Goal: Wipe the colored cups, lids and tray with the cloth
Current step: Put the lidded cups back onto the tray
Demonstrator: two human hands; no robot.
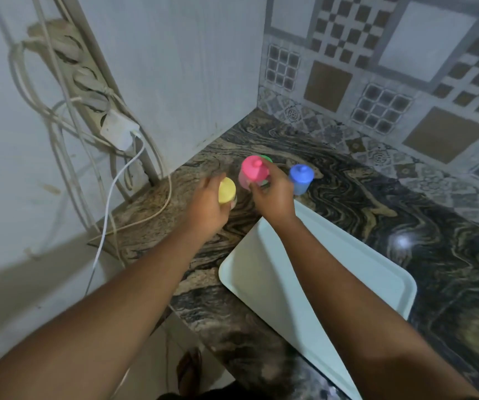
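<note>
My left hand (208,204) grips a cup with a yellow lid (226,190) near the back left of the marbled counter. My right hand (274,194) holds a cup with a pink knobbed lid (252,170). A green lid (266,158) peeks out just behind the pink one. A blue-lidded cup (300,176) stands on the counter to the right of my right hand. The pale tray (377,272) lies bare on the counter under my right forearm. No cloth is in view.
A white side panel (174,82) and a patterned tile wall (377,82) close off the counter corner. A power strip (79,79) with tangled cables hangs on the left wall, and a white cable droops past the counter edge (134,255). A sandalled foot (189,368) shows on the floor below.
</note>
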